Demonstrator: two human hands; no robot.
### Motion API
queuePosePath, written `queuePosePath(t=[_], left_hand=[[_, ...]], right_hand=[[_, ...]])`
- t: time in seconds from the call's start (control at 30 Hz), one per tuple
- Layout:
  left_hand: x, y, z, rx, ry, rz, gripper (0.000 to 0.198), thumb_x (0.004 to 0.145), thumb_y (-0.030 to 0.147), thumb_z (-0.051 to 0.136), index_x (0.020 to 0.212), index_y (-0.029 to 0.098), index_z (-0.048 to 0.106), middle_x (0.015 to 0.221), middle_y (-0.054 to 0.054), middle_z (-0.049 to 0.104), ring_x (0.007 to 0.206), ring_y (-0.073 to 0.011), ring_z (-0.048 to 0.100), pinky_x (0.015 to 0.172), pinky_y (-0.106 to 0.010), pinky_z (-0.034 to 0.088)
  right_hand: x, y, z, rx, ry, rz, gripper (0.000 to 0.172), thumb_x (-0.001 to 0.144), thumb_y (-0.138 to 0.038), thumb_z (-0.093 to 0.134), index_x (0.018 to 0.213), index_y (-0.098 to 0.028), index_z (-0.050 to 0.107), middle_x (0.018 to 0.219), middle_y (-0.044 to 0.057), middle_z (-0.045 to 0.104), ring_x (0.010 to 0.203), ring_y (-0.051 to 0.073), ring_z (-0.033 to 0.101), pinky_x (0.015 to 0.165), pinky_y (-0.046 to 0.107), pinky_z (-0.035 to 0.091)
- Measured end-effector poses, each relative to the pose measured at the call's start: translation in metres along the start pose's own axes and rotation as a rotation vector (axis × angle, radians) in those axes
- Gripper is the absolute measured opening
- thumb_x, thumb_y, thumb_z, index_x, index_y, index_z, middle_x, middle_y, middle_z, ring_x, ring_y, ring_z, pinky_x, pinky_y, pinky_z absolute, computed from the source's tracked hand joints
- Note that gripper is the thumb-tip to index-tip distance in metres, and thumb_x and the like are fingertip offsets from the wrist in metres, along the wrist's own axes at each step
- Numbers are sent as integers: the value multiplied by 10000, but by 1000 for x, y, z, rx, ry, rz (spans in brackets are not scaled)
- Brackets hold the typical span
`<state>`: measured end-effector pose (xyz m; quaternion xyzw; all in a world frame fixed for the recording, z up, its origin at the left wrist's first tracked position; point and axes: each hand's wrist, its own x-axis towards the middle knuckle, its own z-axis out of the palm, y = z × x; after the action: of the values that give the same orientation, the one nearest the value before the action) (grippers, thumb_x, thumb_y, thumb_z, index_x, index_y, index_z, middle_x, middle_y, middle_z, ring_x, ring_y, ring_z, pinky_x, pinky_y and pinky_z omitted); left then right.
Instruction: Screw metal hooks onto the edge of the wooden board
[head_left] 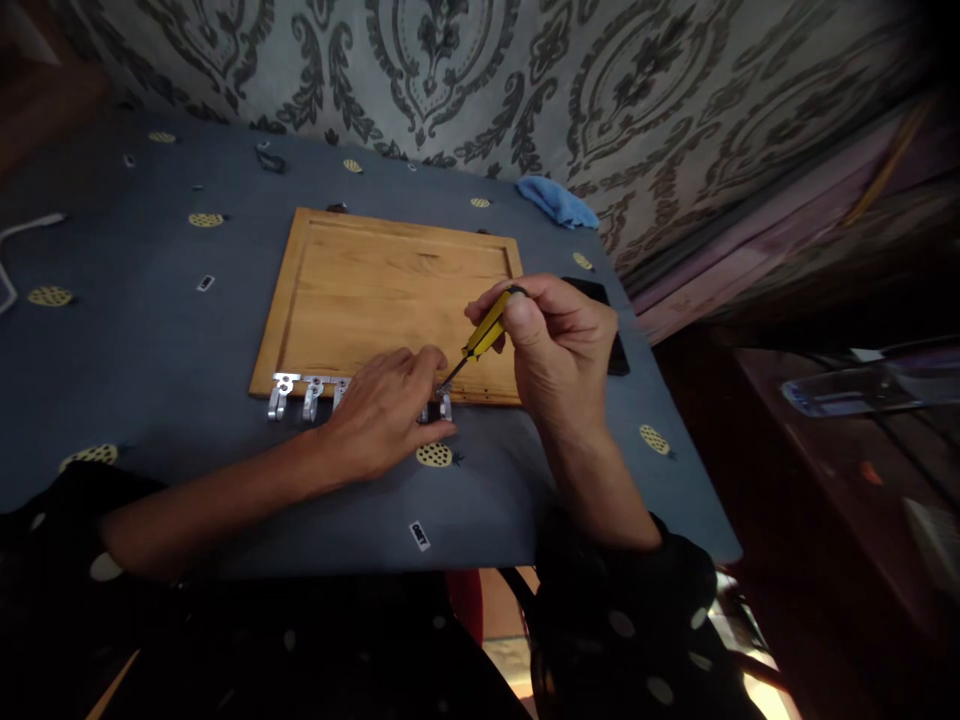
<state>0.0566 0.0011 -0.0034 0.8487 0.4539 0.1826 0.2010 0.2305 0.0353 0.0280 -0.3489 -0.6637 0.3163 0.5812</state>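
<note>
A wooden board [390, 290] with a raised frame lies flat on the table. Along its near edge runs a silver metal hook rail [281, 385] with several hooks, partly covered by my left hand [386, 410]. That hand is closed over the rail, fingers above it and thumb on the near side, holding it against the board. My right hand [562, 340] grips a yellow and black screwdriver [487, 330] by its handle. The screwdriver slants down to the left, its tip at the right end of the rail. Whether the tip sits in a screw is too small to tell.
The table [142, 370] has a grey-blue cover printed with pineapples. A blue cloth [559, 203] lies at the back right, and a dark flat object [619, 355] sits beyond my right hand. A white cable [26, 228] is at left; a small dark object [270, 160] is at the back.
</note>
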Motion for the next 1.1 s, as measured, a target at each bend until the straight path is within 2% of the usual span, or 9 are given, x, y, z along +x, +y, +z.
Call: queuePosePath(t=[0.1, 0.47, 0.57, 0.77, 0.9, 1.1], left_hand=[[1, 1, -1, 4, -10, -6, 481, 836, 358, 789, 1142, 192, 457, 1081, -84, 680, 1045, -297, 651, 908, -440, 494], [0, 1, -2, -2, -2, 1, 462, 839, 348, 778, 1132, 207, 450, 1066, -76, 683, 1034, -293, 647, 897, -438, 492], [0, 1, -1, -22, 0, -4, 449, 847, 334, 772, 1136, 198, 457, 1102, -91, 679, 1052, -295, 648, 908, -441, 493], [-1, 1, -1, -5, -10, -31, 504, 830, 355, 794, 1171, 198, 457, 1109, -90, 679, 1058, -301, 651, 897, -442, 499], [0, 2, -2, -13, 0, -33, 510, 815, 346, 809, 1159, 213, 457, 1110, -79, 683, 1054, -295, 653, 905, -438, 500], [0, 2, -2, -22, -4, -49, 502, 823, 347, 795, 1176, 209, 465, 1107, -84, 680, 1066, -304, 650, 913, -455, 498]], right_hand=[[0, -3, 5, 0, 42, 26, 326, 871, -546, 708, 788, -232, 737, 748, -24, 693, 591, 93, 534, 512, 244, 423], [-4, -5, 14, -31, 135, 75, 288, 897, -504, 689, 776, -243, 688, 753, -22, 650, 579, 103, 517, 521, 264, 433], [-7, -3, 13, -25, 162, 44, 279, 936, -482, 647, 807, -240, 699, 759, -20, 664, 569, 102, 523, 507, 263, 430], [-17, -10, 14, -17, 364, -102, 261, 956, -500, 618, 871, -266, 696, 796, -15, 676, 663, 126, 613, 544, 267, 479], [-17, -9, 12, -88, 314, -40, 288, 980, -515, 561, 862, -273, 665, 810, -7, 662, 603, 128, 584, 514, 280, 469], [-17, -6, 11, -103, 292, -38, 286, 986, -495, 559, 844, -264, 649, 790, -8, 661, 553, 117, 525, 484, 280, 445]])
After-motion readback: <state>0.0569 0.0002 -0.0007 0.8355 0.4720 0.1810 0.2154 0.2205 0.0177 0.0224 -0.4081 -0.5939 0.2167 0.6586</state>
